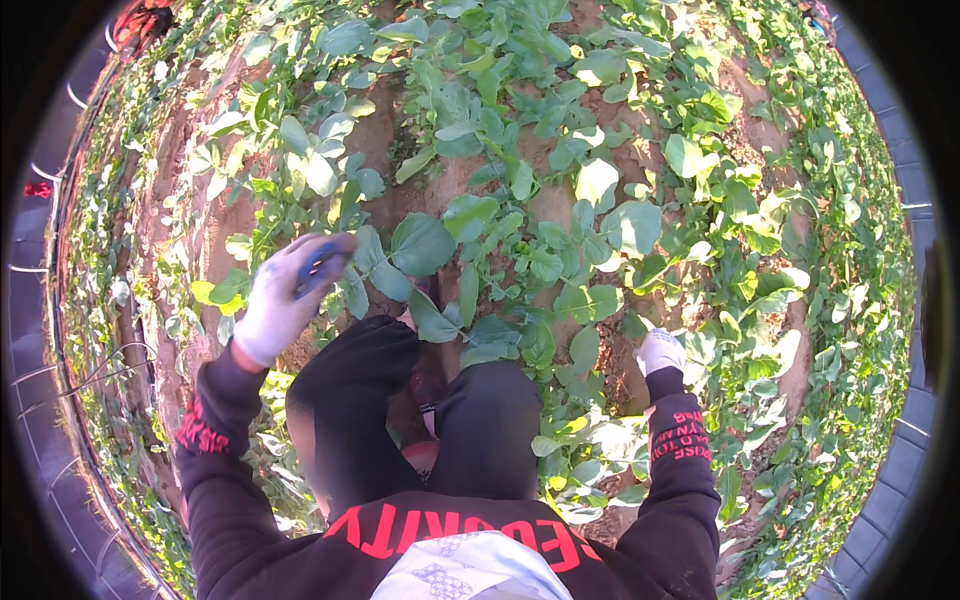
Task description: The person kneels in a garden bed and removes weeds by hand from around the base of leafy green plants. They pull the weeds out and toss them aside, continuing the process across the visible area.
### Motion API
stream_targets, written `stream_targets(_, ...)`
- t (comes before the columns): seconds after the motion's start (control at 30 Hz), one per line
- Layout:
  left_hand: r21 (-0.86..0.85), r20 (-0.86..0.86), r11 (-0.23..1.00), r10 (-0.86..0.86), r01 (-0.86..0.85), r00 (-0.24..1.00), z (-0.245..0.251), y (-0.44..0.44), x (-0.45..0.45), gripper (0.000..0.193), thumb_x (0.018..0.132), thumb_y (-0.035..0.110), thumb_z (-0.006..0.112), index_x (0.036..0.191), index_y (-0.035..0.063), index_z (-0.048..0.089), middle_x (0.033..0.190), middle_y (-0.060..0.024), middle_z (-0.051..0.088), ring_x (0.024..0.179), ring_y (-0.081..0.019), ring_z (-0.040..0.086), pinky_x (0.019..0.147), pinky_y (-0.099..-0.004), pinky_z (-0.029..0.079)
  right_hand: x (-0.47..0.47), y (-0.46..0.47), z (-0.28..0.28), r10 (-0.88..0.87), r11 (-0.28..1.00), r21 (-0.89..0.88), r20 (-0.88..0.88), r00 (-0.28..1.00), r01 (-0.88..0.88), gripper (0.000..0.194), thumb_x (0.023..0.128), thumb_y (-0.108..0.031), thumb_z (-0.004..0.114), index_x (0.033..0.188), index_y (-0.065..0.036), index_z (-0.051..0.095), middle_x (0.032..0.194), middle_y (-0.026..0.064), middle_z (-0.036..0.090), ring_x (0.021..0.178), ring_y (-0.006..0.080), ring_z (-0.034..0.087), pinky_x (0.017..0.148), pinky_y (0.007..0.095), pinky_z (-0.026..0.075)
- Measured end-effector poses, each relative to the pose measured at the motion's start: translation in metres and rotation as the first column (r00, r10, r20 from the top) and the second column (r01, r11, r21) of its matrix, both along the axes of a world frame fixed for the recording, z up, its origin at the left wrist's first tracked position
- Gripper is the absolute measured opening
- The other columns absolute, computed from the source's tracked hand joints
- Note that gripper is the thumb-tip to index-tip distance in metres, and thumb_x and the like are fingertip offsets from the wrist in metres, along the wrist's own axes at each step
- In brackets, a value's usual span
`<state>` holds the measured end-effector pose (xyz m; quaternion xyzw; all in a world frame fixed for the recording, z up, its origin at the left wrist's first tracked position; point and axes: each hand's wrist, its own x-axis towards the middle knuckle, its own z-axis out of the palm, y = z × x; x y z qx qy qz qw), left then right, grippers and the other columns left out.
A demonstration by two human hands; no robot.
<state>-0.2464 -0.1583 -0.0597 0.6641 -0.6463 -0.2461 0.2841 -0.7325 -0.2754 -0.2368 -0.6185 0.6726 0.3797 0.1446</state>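
My left hand [289,289], in a white glove, is raised over the plants in front of my knee. A dark blue object [319,268] shows at its fingers; whether it is a held thing or part of the glove is unclear. Broad green leaves [422,244] of a leafy crop stand just right of these fingers. My right hand [660,351], also in a white glove, is low among the leaves at the right, close to a patch of bare soil [619,360]. Its fingers are mostly hidden, so what they touch cannot be told.
My bent knees [487,405] in dark trousers are between the hands. Rows of leafy plants [750,195] with brown soil between them surround me. Dark sheeting [30,315] with thin hoops borders the left side; grey paving or sheeting [892,480] curves along the right.
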Motion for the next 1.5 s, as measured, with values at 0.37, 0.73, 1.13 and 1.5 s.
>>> stream_targets(0.37, 0.502, 0.616, 0.854, -0.462, 0.134, 0.638, -0.217, -0.350, -0.147, 0.024, 0.076, 0.010, 0.060, 0.098, 0.0086, 0.068, 0.105, -0.0099, 0.065, 0.095, -0.0275, 0.063, 0.074, -0.0425, 0.051, 0.024, -0.005, 0.010, -0.028, 0.994, 0.101, -0.003, 1.000, 0.028, 0.038, 0.074, -0.037, 0.065, 0.097, -0.007, 0.066, 0.099, 0.0129, 0.065, 0.092, 0.0286, 0.062, 0.080, 0.0384, 0.049)
stream_targets(0.73, 0.489, 0.509, 0.871, -0.243, -0.045, 0.826, -0.255, -0.372, -0.155, 0.024, 0.080, 0.010, 0.056, 0.101, 0.0076, 0.067, 0.108, -0.0141, 0.063, 0.098, -0.0292, 0.062, 0.079, -0.0386, 0.051, 0.017, 0.002, 0.004, -0.054, 0.996, 0.075, 0.027, 0.998, 0.052, 0.032, 0.074, -0.036, 0.064, 0.093, -0.010, 0.067, 0.093, 0.0123, 0.066, 0.088, 0.0279, 0.063, 0.077, 0.0389, 0.049)
stream_targets(1.13, 0.160, -0.135, 0.987, -0.002, 0.024, 0.991, -0.121, -0.271, -0.042, 0.016, 0.082, 0.016, 0.059, 0.088, 0.0019, 0.058, 0.077, -0.0062, 0.059, 0.069, -0.0144, 0.056, 0.063, -0.0286, 0.045, 0.013, -0.003, -0.002, 0.008, 1.000, 0.016, 0.039, 0.999, -0.009, 0.028, 0.073, -0.029, 0.064, 0.093, -0.009, 0.069, 0.094, 0.0124, 0.067, 0.089, 0.0276, 0.064, 0.075, 0.0382, 0.051)
stream_targets(1.5, 0.420, 0.324, 0.455, 0.733, -0.785, 0.598, -0.023, 0.278, 0.171, 0.021, 0.081, 0.012, 0.059, 0.098, 0.0012, 0.058, 0.074, -0.0059, 0.058, 0.067, -0.0130, 0.056, 0.059, -0.0285, 0.047, 0.019, -0.005, 0.005, -0.013, 0.999, 0.041, -0.067, 0.998, 0.016, 0.038, 0.071, -0.036, 0.072, 0.099, -0.010, 0.068, 0.105, 0.0114, 0.065, 0.097, 0.0282, 0.062, 0.080, 0.0388, 0.051)
